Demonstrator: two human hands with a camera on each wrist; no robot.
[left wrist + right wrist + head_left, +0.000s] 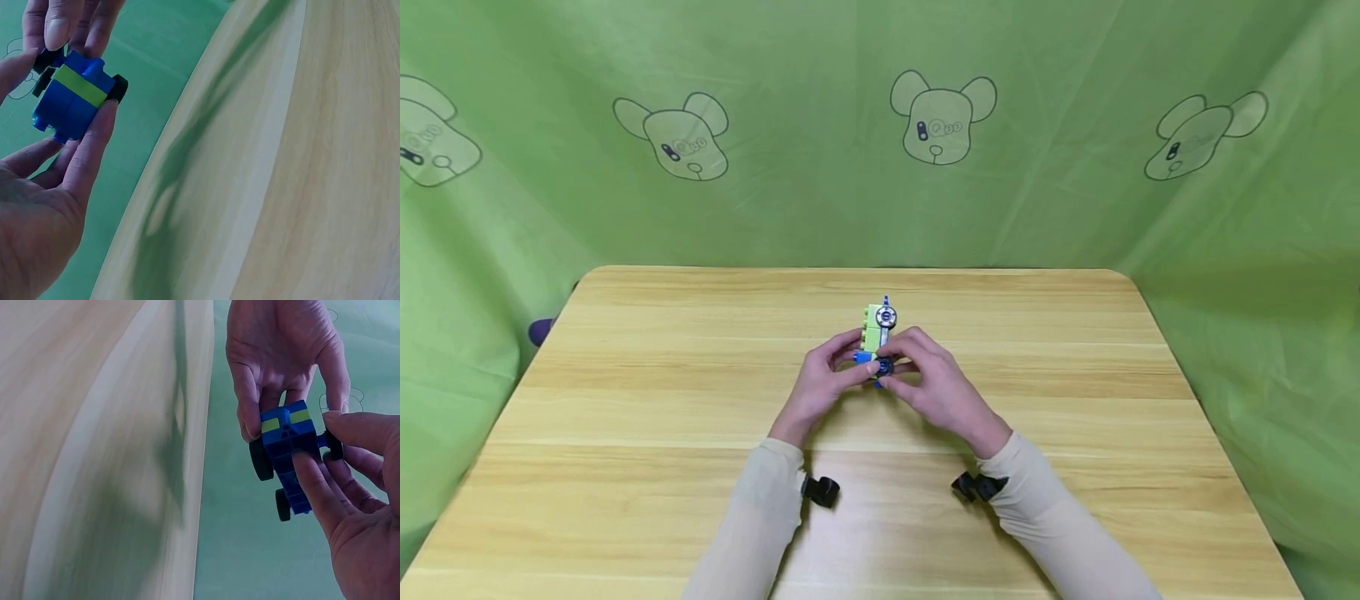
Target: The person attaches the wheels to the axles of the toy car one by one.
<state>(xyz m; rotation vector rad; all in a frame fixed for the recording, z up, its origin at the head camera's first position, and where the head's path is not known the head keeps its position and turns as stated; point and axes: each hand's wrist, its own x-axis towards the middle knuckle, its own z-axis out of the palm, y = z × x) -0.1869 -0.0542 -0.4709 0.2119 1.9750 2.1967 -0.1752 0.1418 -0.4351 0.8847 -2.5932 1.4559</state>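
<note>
A toy car built of lime-green and blue blocks is held up over the table in front of me. My left hand grips its body from the left, fingers and thumb at its sides. From the other side, my right hand pinches a black wheel between thumb and fingers, at the end of the car. In the right wrist view, the blue underside shows, with two more black wheels along the opposite side. Whether the pinched wheel is fully seated on its axle cannot be told.
The wooden table has rounded far corners. Green cloth printed with bear heads hangs behind and at both sides. A purple object shows beyond the left edge. Black wrist cameras sit on both sleeves.
</note>
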